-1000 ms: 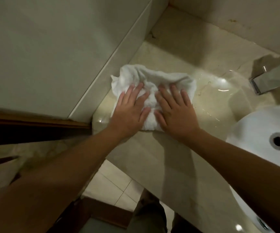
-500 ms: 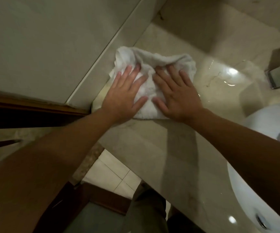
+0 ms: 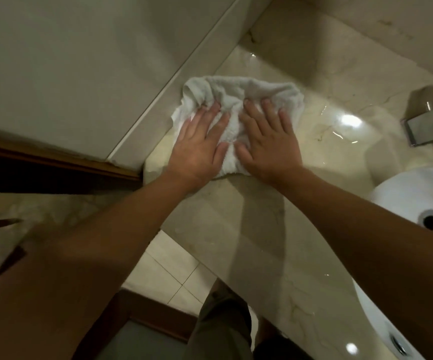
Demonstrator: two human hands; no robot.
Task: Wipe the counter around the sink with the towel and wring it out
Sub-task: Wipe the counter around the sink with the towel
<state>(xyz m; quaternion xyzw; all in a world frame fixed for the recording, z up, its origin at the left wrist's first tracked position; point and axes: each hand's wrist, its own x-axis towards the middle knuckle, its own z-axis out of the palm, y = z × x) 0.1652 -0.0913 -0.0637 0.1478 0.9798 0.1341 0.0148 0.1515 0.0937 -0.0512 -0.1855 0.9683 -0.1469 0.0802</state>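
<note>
You pressed both flat hands, left hand and right hand, side by side on the towel, its long axis across the table's left end; sink lay rightward.

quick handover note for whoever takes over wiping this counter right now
Left hand: flat, fingers straight, pressing the towel.
Right hand: same, beside the left.
Towel: bunched on the counter, near the side wall, left of the sink.
Done: wiping under way.
Left: water still glistens near the faucet; wipe there, then wring the towel out.
</note>
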